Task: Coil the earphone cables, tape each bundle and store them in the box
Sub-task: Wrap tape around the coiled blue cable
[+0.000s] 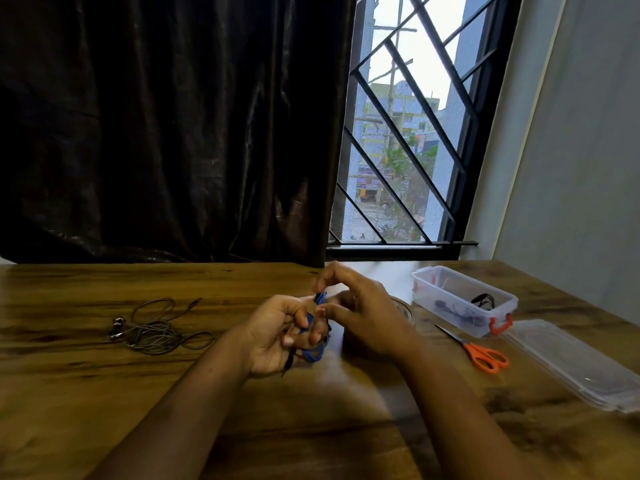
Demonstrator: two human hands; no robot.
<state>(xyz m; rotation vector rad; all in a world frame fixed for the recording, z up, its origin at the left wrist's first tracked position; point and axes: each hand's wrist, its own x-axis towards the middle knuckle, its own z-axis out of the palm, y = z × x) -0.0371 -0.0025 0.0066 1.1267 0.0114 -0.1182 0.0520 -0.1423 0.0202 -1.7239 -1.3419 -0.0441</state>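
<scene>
Bare forearms [194, 407] lead to the left hand [273, 337] and right hand [367, 320].

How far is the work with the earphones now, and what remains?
Done: dark cables already lie in the open box. In hand: the left hand holds the blue cable coil, the right hand pinches its top; no tape seen on it. Left: the grey earphones lie loose on the table.

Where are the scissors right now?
Head view, right side of the table: the scissors lie just in front of the open plastic box, left of its loose lid, orange handles toward the person.
</scene>
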